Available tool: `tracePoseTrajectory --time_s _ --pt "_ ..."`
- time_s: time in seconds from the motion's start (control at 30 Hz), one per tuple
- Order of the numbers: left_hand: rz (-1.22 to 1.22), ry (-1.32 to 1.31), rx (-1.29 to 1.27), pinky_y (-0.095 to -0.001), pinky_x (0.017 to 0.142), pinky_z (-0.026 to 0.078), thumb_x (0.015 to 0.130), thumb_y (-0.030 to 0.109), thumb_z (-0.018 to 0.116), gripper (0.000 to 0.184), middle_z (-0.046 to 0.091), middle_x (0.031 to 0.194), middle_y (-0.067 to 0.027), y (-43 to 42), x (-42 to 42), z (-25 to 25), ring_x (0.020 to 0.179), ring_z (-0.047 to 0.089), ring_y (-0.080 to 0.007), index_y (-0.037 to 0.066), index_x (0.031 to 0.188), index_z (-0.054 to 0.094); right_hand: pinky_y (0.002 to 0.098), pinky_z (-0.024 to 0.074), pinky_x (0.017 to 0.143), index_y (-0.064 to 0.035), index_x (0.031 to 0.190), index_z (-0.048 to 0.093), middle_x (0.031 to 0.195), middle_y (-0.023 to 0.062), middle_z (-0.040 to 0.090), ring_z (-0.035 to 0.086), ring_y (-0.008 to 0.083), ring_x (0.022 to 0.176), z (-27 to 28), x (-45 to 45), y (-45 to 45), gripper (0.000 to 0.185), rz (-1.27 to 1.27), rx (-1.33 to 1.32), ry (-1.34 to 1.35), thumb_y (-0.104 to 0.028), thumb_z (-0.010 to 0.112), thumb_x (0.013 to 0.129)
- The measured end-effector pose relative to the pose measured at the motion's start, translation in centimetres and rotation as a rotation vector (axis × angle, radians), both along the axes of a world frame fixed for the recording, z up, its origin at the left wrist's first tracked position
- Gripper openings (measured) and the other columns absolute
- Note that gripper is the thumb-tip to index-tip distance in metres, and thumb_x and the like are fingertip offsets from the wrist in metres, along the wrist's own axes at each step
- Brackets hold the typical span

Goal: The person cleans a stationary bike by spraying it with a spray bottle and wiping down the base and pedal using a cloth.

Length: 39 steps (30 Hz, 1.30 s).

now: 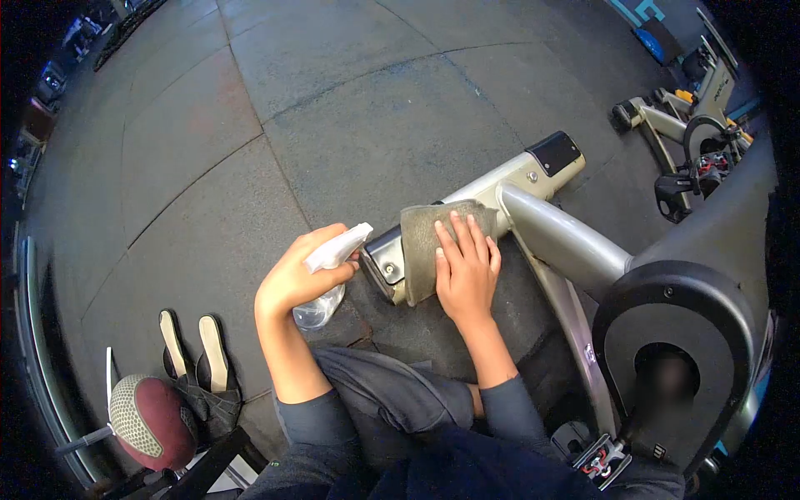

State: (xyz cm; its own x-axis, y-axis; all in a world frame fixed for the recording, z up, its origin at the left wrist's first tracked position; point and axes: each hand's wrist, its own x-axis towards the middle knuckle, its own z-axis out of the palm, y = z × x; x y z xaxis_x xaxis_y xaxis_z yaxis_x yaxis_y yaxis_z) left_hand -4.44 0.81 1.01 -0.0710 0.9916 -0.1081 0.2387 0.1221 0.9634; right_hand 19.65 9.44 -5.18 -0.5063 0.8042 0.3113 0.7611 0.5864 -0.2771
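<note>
My left hand [300, 271] is wrapped round the neck of a spray bottle [339, 247] with a white trigger head and a clear body. The bottle's nozzle points toward the near end of the exercise bike's foot bar [517, 176]. My right hand [468, 273] lies flat on a folded grey-green cloth [421, 250], its fingers stretched out and slightly spread. Under that palm the cloth drapes over the bar, close to its black end cap [377, 272]. Part of the bar is hidden beneath the cloth.
The bike's silver frame tube [571, 237] and round black flywheel cover [679, 358] stand at the right. A pair of sandals [215, 354] lies on the dark rubber floor at the left, near a maroon and mesh bike seat [150, 421]. Another bike [700, 125] stands at the upper right.
</note>
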Motion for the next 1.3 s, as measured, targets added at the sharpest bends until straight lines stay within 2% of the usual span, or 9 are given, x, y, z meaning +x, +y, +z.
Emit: tracePoseTrajectory --time_s 0.33,0.53,0.6,0.7,0.8,0.93,1.13,1.2,1.3 --pt "-0.072 0.117 -0.024 -0.0336 0.071 0.049 0.077 0.011 0.066 0.022 0.064 0.086 -0.0114 0.5 0.0 0.0 0.08 0.064 -0.0214 0.0 0.095 0.061 0.0516 0.0278 0.111 -0.0188 0.132 0.059 0.146 0.0067 0.049 0.039 0.027 0.139 0.4 -1.0 -3.3 0.041 0.274 -0.091 0.023 -0.036 0.054 0.095" --pt "-0.008 0.025 0.02 -0.0337 0.075 0.05 0.076 0.009 0.067 0.023 0.065 0.087 -0.0117 0.3 -0.2 -0.4 0.083 0.064 -0.0219 0.0 0.097 0.062 0.05 0.0324 0.106 -0.0135 0.125 0.064 0.14 0.0082 0.053 0.046 0.0271 0.13 -0.5 -0.4 -2.4 0.034 -0.025 0.085 0.038 -0.027 0.058 0.094" --pt "-0.097 0.242 0.028 -0.0346 0.077 0.051 0.075 0.007 0.066 0.029 0.066 0.09 -0.0127 1.0 -0.2 -0.8 0.086 0.065 -0.0235 0.002 0.104 0.061 0.0472 0.0336 0.105 -0.0096 0.118 0.066 0.132 0.009 0.058 0.048 0.0317 0.125 -1.0 -0.1 -2.7 0.028 -0.018 0.076 0.114 -0.017 0.06 0.092" --pt "-0.027 0.068 0.035 -0.0361 0.078 0.051 0.075 0.008 0.067 0.038 0.067 0.092 -0.0135 1.1 0.9 -1.0 0.088 0.066 -0.0257 0.004 0.111 0.058 0.042 0.0386 0.102 -0.0066 0.109 0.066 0.121 0.009 0.062 0.056 0.0283 0.113 -2.0 1.6 -2.3 0.019 0.069 -0.185 0.504 -0.012 0.061 0.091" --pt "-0.058 0.113 0.009 -0.0323 0.083 0.051 0.074 0.007 0.067 0.045 0.068 0.098 -0.0078 0.9 0.5 -0.7 0.095 0.066 -0.0183 0.006 0.118 0.057 0.0442 0.0355 0.11 -0.0046 0.13 0.055 0.133 0.0088 0.058 0.054 0.0276 0.121 -4.2 5.0 -2.9 0.038 -0.296 -0.923 1.405 -0.012 0.056 0.094" --pt "-0.058 0.26 0.03 -0.0326 0.083 0.051 0.073 0.005 0.066 0.043 0.069 0.099 -0.0078 1.0 0.6 -1.4 0.095 0.066 -0.0182 0.006 0.115 0.059 0.0523 0.0321 0.114 -0.0109 0.141 0.048 0.141 0.0125 0.053 0.047 0.0325 0.133 -3.7 10.5 -3.6 0.052 -0.007 -1.375 2.062 -0.043 0.04 0.101" --pt "0.097 0.181 -0.037 -0.0316 0.083 0.049 0.07 0.0 0.06 0.045 0.066 0.094 -0.0074 0.8 2.2 -0.8 0.091 0.064 -0.0191 0.006 0.115 0.058 0.0559 0.0346 0.111 -0.0142 0.141 0.049 0.138 0.0142 0.055 0.047 0.038 0.131 -5.4 15.2 -4.8 0.057 0.243 -1.324 2.038 -0.052 0.039 0.1" --pt "0.127 0.188 0.058 -0.0313 0.083 0.049 0.07 -0.001 0.059 0.048 0.065 0.094 -0.0075 0.4 3.2 -1.2 0.091 0.063 -0.0195 0.006 0.117 0.056 0.0564 0.0353 0.111 -0.0152 0.144 0.047 0.143 0.0145 0.05 0.047 0.0378 0.131 -4.5 14.9 -5.1 0.058 -0.199 -1.301 2.025 -0.053 0.038 0.1" --pt "0.098 0.203 0.118 -0.0322 0.083 0.048 0.069 -0.003 0.057 0.061 0.061 0.093 -0.0082 -0.1 3.6 -1.1 0.09 0.062 -0.0216 0.007 0.128 0.048 0.0584 0.0307 0.113 -0.0161 0.147 0.043 0.148 0.0147 0.046 0.045 0.0387 0.133 -3.1 13.3 -6.0 0.062 0.035 -1.349 2.014 -0.054 0.039 0.098"
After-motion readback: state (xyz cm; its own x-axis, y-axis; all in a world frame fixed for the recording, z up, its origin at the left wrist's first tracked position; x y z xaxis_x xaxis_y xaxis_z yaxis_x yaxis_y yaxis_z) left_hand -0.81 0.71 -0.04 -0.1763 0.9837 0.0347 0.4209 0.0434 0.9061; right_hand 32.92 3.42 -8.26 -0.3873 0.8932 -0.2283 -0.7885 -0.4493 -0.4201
